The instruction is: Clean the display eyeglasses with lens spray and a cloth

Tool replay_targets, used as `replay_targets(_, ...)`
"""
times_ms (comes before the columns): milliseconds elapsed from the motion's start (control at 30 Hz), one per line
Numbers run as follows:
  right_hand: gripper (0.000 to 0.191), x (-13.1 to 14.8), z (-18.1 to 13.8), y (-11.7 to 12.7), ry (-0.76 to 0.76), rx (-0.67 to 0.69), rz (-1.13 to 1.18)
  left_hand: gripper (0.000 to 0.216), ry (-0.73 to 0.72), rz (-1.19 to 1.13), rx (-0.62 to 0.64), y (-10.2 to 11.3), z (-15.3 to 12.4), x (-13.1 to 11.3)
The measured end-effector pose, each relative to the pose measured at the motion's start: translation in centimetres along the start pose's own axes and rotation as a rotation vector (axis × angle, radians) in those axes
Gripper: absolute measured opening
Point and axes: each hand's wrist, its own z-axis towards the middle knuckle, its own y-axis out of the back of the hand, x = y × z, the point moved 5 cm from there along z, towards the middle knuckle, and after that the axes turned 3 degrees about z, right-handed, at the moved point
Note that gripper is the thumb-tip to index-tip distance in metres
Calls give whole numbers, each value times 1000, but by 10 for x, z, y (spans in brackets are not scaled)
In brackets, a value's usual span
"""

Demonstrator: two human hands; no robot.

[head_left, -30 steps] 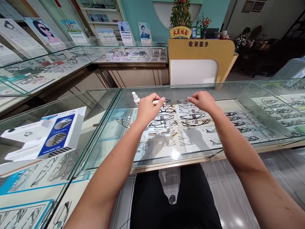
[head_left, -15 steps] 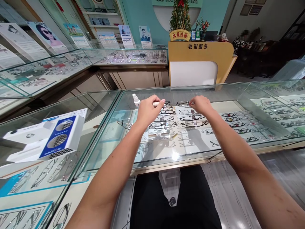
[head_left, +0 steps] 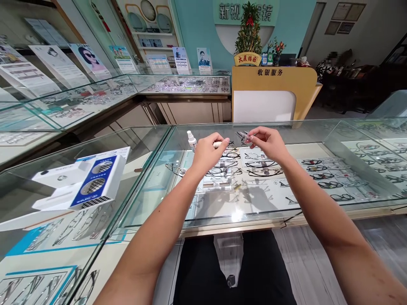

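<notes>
My right hand (head_left: 267, 142) is closed in a pinch on a pair of thin-framed glasses (head_left: 243, 136), held a little above the glass counter (head_left: 286, 127). My left hand (head_left: 207, 153) is closed round a small white object (head_left: 218, 145) whose tip pokes out toward the glasses. Both hands hover over the display case, close together. A small white spray bottle (head_left: 191, 140) stands on the glass just left of my left hand. Another pair of glasses (head_left: 174, 169) lies on the countertop by my left wrist.
Rows of eyeglass frames (head_left: 318, 173) lie inside the case under the glass. A blue and white box (head_left: 95, 182) sits in the left case. A yellow cashier desk (head_left: 273, 91) stands behind, with a seated person (head_left: 327, 63) at the far right.
My right hand has lifted the glasses off the counter and turned them up. The left hand rose slightly toward them. The camera has tilted upward.
</notes>
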Motion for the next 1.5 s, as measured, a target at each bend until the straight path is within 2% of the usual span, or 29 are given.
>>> replay_targets(100, 20, 11, -7, -9, 100, 2, -111, 35, 0, -160, 45, -1, 1, -3)
replay_targets(200, 26, 17, -13, -15, 179, -12, -304, 42, 84, -314, 133, -4, 0, -5)
replay_targets(267, 29, 17, -16, -19, 236, 3, -354, 45, 115, -369, 177, -5, -1, -6)
replay_targets(400, 27, 15, -18, -25, 337, 25, -272, 43, 22, -383, 187, -6, 0, -9)
replay_targets(500, 24, 15, -19, -29, 354, 61, -196, 47, 70, -432, 214, -9, -1, -5)
replay_targets(667, 23, 14, -19, -33, 292, 89, -79, 50, 210, -511, 257, -12, -3, -1)
replay_targets(900, 39, 3, -13, -33, 99, -1, 297, 45, 104, -595, 246, -13, -3, -10)
replay_targets(1067, 43, -11, -7, -40, -124, 88, 452, 49, 86, -550, 256, -15, -5, -12)
replay_targets(1167, 38, -14, -6, -41, -168, 74, 576, 49, 72, -519, 247, -16, -3, -10)
replay_targets(1267, 35, -13, -6, -40, -181, 73, 633, 46, 44, -465, 211, -16, 0, -5)
replay_targets(1333, 32, -12, -6, -37, -201, 84, 653, 42, 4, -376, 142, -11, 2, -1)
replay_targets(1500, 24, -12, -6, -33, -238, 138, 656, 21, -274, 93, -277, 20, 3, -1)
